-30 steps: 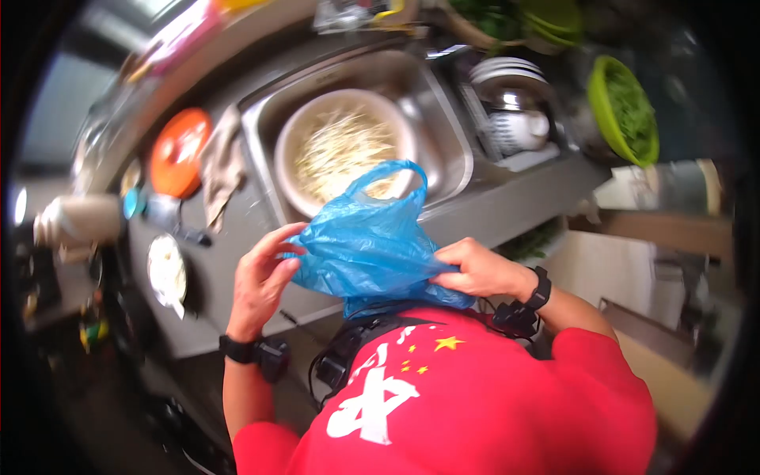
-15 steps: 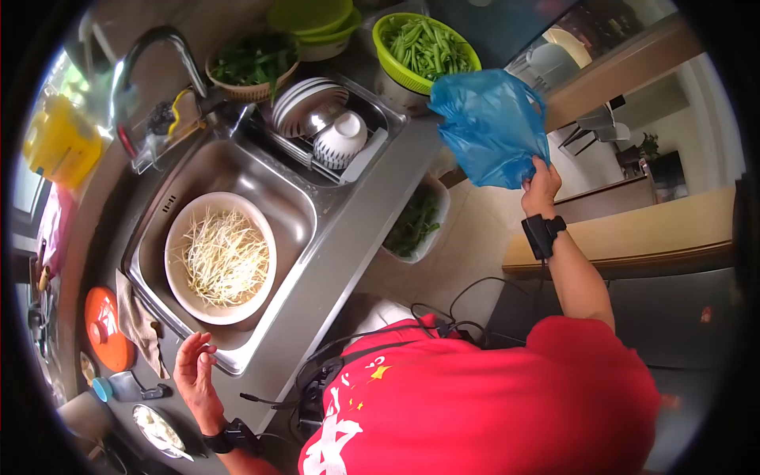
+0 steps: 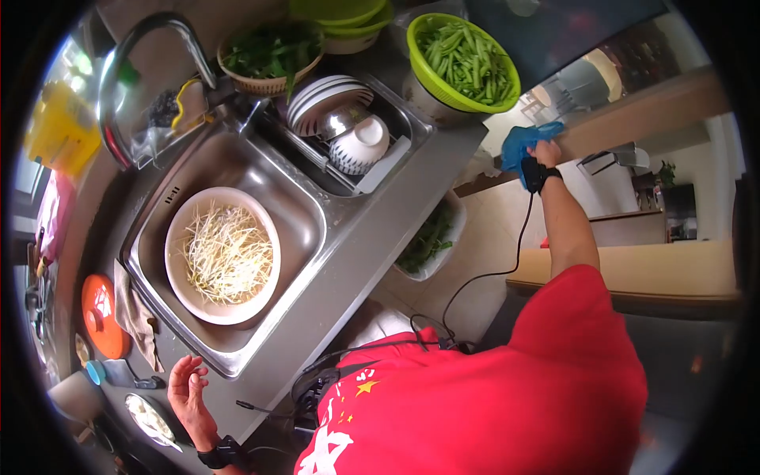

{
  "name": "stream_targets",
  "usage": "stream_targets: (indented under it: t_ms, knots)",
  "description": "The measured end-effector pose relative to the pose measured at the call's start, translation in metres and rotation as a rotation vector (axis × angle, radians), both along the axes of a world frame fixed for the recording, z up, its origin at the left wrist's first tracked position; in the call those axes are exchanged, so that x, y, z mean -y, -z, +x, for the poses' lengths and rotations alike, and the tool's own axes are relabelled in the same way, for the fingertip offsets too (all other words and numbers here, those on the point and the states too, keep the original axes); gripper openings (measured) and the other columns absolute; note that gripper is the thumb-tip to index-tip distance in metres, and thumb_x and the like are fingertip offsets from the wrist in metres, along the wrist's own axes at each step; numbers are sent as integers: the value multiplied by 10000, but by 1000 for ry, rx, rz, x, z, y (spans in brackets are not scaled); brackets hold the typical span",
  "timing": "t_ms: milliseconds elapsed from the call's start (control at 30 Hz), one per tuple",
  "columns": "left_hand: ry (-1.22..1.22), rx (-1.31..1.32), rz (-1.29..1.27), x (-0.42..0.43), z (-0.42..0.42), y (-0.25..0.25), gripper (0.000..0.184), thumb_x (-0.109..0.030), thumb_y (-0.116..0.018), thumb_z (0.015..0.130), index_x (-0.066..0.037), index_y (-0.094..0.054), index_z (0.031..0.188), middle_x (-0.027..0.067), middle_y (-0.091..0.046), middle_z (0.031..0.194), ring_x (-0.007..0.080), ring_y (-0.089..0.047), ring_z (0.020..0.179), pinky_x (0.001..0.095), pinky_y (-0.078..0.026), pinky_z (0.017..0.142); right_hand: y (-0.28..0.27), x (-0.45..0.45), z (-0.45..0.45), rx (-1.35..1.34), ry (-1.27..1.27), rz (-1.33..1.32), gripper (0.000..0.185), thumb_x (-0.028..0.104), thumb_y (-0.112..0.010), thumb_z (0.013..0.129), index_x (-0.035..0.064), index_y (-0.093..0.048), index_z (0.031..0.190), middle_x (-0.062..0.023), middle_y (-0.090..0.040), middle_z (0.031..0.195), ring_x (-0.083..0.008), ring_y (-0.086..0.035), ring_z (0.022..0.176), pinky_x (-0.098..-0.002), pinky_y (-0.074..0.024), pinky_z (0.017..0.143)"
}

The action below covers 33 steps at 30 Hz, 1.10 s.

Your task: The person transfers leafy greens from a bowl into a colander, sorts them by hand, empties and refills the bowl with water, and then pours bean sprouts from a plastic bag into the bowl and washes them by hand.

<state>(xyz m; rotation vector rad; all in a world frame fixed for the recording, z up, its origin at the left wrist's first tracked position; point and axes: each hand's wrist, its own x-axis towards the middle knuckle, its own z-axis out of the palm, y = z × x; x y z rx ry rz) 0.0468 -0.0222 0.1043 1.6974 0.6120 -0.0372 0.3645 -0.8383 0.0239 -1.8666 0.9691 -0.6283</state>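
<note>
My right hand (image 3: 546, 152) is stretched out past the counter's end, its fingers closed on a blue plastic bag (image 3: 522, 145). The bag looks bunched up and is partly hidden behind my hand and wrist. Near the sink's lower corner hovers my left hand (image 3: 188, 396), loosely curled, fingers apart and holding nothing. Bean sprouts (image 3: 228, 257) fill a white bowl (image 3: 176, 279) standing in the steel sink (image 3: 286, 207). Closest to my right hand on the counter is a yellow-green basket (image 3: 423, 73) of green beans (image 3: 467, 65).
Bowls (image 3: 358, 146) sit in a rack beside the sink, under the faucet (image 3: 111, 87) side. Leafy greens lie in a woven basket (image 3: 265, 85). Below the counter edge stands a white bin (image 3: 451, 237). An orange lid (image 3: 104, 317), a cloth (image 3: 136, 313) and a cable (image 3: 495, 273) are nearby.
My right hand has moved farther out with the blue bag, which was spread wide and now looks smaller and bunched. My left hand has shifted slightly down. The view has turned a little.
</note>
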Motion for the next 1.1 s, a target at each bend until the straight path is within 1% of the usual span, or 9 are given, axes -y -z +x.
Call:
stream_targets:
  t_ms: [133,167,233,367,533,633,833,967,1100]
  knots:
    - [-27,-61,20,3,4,0,340,-144,-635,946,-9,-589,1254,101,-679,1121,140,-633,915,247,-479,772,53,50,95,17,-367,-205,222,133,-561,798,-34,-674,892,-128,-678,741,-239,-675,599,-355,-534,567]
    - [-35,-91,32,4,6,-1,338,-143,-634,945,-11,-590,1253,98,-680,1120,140,-636,918,247,-480,775,30,15,96,-198,-411,-605,214,182,-592,826,13,-695,911,-115,-710,810,-231,-694,675,-376,-539,625]
    - [-56,-142,28,7,9,-5,334,-142,-636,943,-14,-593,1248,89,-682,1117,141,-641,927,248,-481,780,37,22,128,-448,-552,-894,228,180,-600,836,12,-677,971,-120,-692,898,-244,-666,773,-381,-510,699]
    - [-72,-161,-5,12,21,-9,320,-135,-638,941,-17,-602,1237,78,-685,1112,132,-645,934,251,-489,791,75,45,164,-615,-746,-1045,288,178,-616,857,11,-642,1090,-130,-656,1073,-268,-611,968,-391,-454,846]
    - [-101,-150,-84,9,17,0,315,-145,-646,941,-26,-608,1230,66,-689,1098,118,-642,940,251,-491,813,118,67,154,-370,-850,-1145,396,175,-635,882,9,-598,1240,-143,-612,1293,-299,-543,1212,-404,-383,1029]
    - [-128,-156,-100,4,9,11,309,-168,-660,936,-46,-616,1216,60,-690,1107,102,-643,921,247,-482,812,91,-7,104,-67,-751,-469,509,129,-674,863,-42,-524,1319,-167,-549,1391,-312,-509,1274,-388,-348,1079]
    - [-201,-165,-92,-6,-20,39,297,-156,-661,933,-49,-621,1207,43,-686,1075,100,-643,909,244,-481,796,69,-57,53,-44,-758,-184,396,57,-642,885,-61,-570,1256,-149,-580,1304,-267,-530,1199,-339,-383,1028]
    - [-259,-138,-91,-5,-30,48,273,-33,-619,913,-12,-624,1185,50,-680,1038,115,-627,890,253,-500,794,44,-95,31,-337,-750,-378,269,43,-617,907,-37,-632,1164,-110,-652,1147,-185,-595,1049,-319,-457,941]
    - [-271,-145,154,-9,-53,71,323,-14,-651,867,-23,-620,1189,69,-664,1083,155,-631,928,269,-509,820,-11,-250,-4,-85,-1076,-318,136,22,-623,903,-7,-690,1018,-89,-687,999,-173,-642,905,-307,-512,835]
